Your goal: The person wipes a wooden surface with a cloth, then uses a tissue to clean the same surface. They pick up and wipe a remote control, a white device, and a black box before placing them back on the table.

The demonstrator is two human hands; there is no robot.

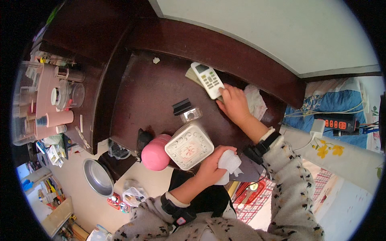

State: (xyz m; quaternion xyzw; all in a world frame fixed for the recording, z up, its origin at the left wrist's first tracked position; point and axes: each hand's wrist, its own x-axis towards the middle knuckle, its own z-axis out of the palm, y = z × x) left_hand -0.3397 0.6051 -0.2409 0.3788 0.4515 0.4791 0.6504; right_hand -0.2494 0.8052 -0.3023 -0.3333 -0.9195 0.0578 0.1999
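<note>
My right hand (235, 104) grips the lower end of a white remote control (208, 80), which lies slanted over a beige flat object (193, 76) on the dark wooden desk. Crumpled white tissue (229, 162) is held in my left hand (211, 167), close beside a white square container with an embossed lid (189, 147). Left of the container stands a pink rounded object (156, 152). Behind it are a small clear case (191, 115) and a black rectangular piece (181, 106). A crumpled plastic bag (254, 101) lies just right of my right hand.
A raised dark wooden ledge (229, 45) runs along the desk's back. A scrap of paper (156, 60) lies at the back left. Cosmetic containers (60, 117) stand on the left shelf. At right are a black power strip (337, 122) and cables. A metal basin (98, 177) sits lower left.
</note>
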